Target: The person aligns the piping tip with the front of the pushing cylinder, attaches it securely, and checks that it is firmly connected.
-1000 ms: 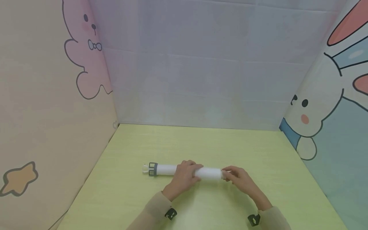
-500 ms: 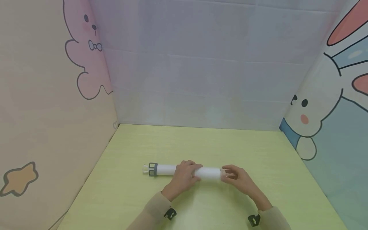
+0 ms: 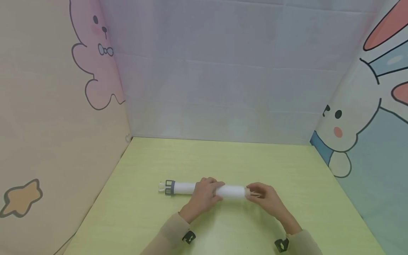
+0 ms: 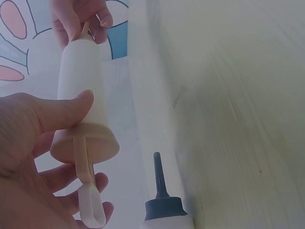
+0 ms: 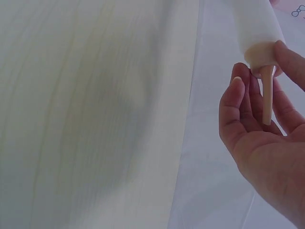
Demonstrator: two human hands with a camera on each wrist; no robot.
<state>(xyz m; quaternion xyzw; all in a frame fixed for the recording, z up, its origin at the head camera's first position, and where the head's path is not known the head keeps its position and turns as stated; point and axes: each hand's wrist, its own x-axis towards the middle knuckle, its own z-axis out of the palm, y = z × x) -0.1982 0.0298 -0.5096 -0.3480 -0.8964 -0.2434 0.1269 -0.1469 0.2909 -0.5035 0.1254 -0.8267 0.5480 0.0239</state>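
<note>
My left hand [image 3: 204,194] grips the barrel of a white hand pump [image 3: 231,192]. Its beige nozzle [image 5: 268,98] tapers to the right, and a beige flange [image 4: 86,143] and a white loop [image 4: 90,205] show at the near end in the left wrist view. My right hand [image 3: 266,198] holds the beige collar [image 5: 261,55] between thumb and fingertips. A second white pump [image 3: 185,188] lies to the left, with grey finger rings [image 3: 170,187] at its left end. Its dark tapered nozzle [image 4: 159,174] appears in the left wrist view; in the head view the left hand hides that part.
A pale yellow-green tabletop [image 3: 223,159] lies beneath the hands. A pale cloth wall [image 3: 204,88] rises at the back, with cartoon-printed panels on the left [image 3: 47,141] and right [image 3: 382,159].
My right fingers have shifted on the collar and opened a little, so more of the beige nozzle shows between them. The left hand and the second pump stay where they were.
</note>
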